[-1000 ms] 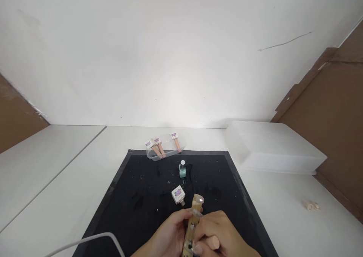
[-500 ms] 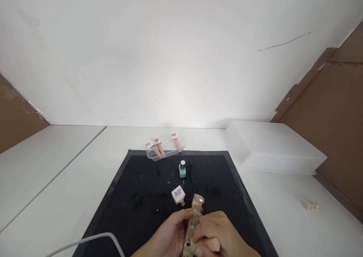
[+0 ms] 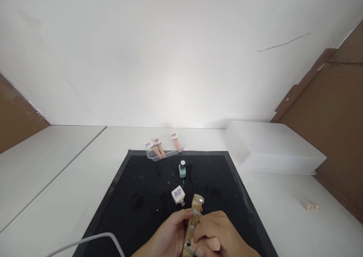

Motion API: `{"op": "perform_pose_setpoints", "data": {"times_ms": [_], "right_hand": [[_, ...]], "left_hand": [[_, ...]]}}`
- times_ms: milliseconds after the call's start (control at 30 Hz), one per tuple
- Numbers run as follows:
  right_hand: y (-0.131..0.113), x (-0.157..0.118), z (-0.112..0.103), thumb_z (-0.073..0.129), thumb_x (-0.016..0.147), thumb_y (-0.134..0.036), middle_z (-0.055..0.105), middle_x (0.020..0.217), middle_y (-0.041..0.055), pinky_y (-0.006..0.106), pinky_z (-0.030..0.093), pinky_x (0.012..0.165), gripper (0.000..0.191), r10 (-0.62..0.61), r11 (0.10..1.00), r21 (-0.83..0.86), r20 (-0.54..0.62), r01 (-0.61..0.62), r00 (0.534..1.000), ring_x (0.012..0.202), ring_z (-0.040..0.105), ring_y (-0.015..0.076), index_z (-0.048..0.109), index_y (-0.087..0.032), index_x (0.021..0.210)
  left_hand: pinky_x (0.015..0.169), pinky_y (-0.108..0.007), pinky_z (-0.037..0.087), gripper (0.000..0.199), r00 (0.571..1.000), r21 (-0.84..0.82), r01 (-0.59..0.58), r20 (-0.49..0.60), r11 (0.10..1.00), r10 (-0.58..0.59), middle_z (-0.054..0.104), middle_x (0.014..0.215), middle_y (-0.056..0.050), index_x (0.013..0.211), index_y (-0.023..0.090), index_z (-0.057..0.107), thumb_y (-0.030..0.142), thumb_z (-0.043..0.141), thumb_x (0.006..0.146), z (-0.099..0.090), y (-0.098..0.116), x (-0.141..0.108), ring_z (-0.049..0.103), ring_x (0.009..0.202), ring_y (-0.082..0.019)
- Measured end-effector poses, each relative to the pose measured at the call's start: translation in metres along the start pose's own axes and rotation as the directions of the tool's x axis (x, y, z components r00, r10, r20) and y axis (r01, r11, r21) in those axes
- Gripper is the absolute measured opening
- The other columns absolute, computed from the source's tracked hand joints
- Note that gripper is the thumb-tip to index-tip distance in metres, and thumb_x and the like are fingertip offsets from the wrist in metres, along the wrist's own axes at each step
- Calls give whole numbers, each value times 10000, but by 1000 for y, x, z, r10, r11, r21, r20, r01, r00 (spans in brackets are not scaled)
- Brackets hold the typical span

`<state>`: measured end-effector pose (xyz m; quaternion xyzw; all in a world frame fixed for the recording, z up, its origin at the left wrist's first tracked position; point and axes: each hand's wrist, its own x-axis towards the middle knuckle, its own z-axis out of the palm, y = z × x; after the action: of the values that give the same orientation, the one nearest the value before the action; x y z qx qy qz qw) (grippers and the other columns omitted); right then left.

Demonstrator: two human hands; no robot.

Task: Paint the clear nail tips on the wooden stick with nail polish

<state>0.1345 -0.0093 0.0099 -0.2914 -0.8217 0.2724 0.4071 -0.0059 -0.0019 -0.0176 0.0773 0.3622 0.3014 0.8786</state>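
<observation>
At the bottom centre my left hand is closed around a wooden strip, which stands slanted with its far end up. Clear nail tips are fixed along the strip. In my right hand is a nail polish brush with a peach cap, its end pointing right. Its bristles are hard to make out by the strip. Just beyond my left hand lies an open square polish bottle with a flower label, tipped on its side with its neck towards me. A mint-green nail polish bottle stands further back.
A clear plastic tray holds three peach-capped bottles at the mat's back edge. The black mat covers the middle. A white cable curves in at lower left. At right are a translucent white box and small beige rings.
Almost nothing differs. My right hand and the brush shift very slightly at the strip, while the bottles and tray stay in place.
</observation>
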Motion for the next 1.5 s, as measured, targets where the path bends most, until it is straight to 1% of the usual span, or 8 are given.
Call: {"op": "perform_pose_setpoints", "data": {"times_ms": [233,367,533,633,833,1100,1367,1500], "right_hand": [[-1,0,1,358,873,-437,431,395,-43,187,347,429,442,29,1000,-2,9,-29,1000,369,421,87,458,-183,525],[-2,-1,0,302,882,-484,436,405,-35,199,355,443,491,47,999,-3,19,-47,999,381,428,95,445,-186,519],[-1,-1,-1,327,876,-470,468,418,-31,195,361,435,450,15,1000,-1,8,-15,1000,384,441,99,481,-192,558],[-1,0,0,349,872,-433,482,434,-29,193,372,453,416,30,999,-16,28,-29,999,399,453,100,474,-192,557],[-1,-1,0,354,869,-414,408,408,-48,194,346,449,417,76,997,-32,45,-75,996,383,417,91,439,-189,528],[-2,2,0,372,870,-402,527,448,-12,194,380,455,406,42,999,-14,20,-41,999,406,490,103,501,-182,553],[-3,1,-2,380,857,-360,544,450,-13,196,399,455,354,19,998,-57,5,-19,1000,399,491,104,520,-185,583],[-4,0,-3,371,867,-385,550,441,-14,196,394,454,391,34,998,-49,24,-33,999,400,503,105,520,-185,566]], "left_hand": [[731,-285,432,255,1000,28,-6,-22,1000,6,670,718,-53,950,88,591,207,488,749,0,0,0,623,708,-173],[726,-292,433,261,1000,16,-12,19,1000,12,670,719,-56,955,88,592,213,489,750,-1,0,0,627,724,-185],[744,-266,431,240,1000,-4,-9,7,1000,9,670,721,-59,921,81,607,200,502,741,-1,0,1,625,720,-164],[744,-270,431,243,1000,2,-10,-1,1000,10,673,730,-60,927,81,605,192,503,737,0,0,0,623,717,-164],[720,-280,435,243,1000,24,-21,-17,999,21,664,705,-50,925,87,604,208,508,737,0,-1,1,620,700,-170],[754,-280,433,240,1000,11,-13,-9,1000,14,667,711,-56,916,83,607,203,516,729,-1,-1,1,625,742,-184],[749,-269,431,227,1000,-3,-12,3,1000,12,667,703,-59,900,86,613,200,521,726,0,-1,1,626,728,-175],[728,-270,435,224,1000,2,-12,-8,1000,12,669,710,-59,892,84,615,203,520,728,1,0,0,623,721,-174]]}}
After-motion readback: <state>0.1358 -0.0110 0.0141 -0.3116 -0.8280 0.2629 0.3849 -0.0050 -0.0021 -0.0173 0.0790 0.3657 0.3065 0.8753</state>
